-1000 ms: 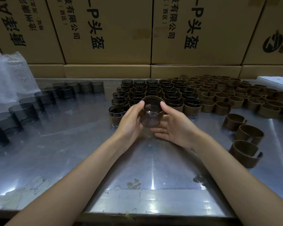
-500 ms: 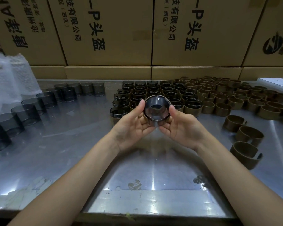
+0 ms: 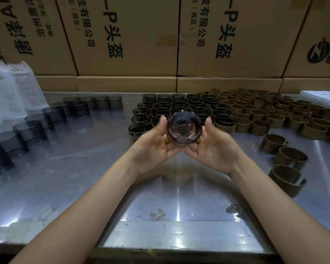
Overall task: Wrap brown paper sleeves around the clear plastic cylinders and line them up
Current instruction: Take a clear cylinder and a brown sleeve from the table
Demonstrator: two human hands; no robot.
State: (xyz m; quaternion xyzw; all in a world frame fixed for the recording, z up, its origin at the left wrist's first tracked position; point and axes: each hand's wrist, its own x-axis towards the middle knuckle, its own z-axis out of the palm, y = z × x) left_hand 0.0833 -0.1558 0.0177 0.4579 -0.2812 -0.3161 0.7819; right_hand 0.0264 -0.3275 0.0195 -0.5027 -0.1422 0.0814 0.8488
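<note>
A clear plastic cylinder (image 3: 184, 127) with a brown sleeve round it is held above the table, tipped so that its round end faces me. My left hand (image 3: 153, 147) grips it from the left and my right hand (image 3: 213, 149) from the right, thumbs up along its sides. Behind it stand rows of sleeved cylinders (image 3: 179, 107). Bare clear cylinders (image 3: 53, 115) curve along the left. Several loose brown paper sleeves (image 3: 271, 113) fill the right side.
The steel table (image 3: 95, 168) has a shiny patch near its front edge. Cardboard boxes (image 3: 128, 39) form a wall at the back. Bubble wrap (image 3: 10, 92) lies at the far left. A white box (image 3: 324, 95) sits at the far right.
Both hands have lifted the cylinder off the table and tipped it from upright until its open end faces me.
</note>
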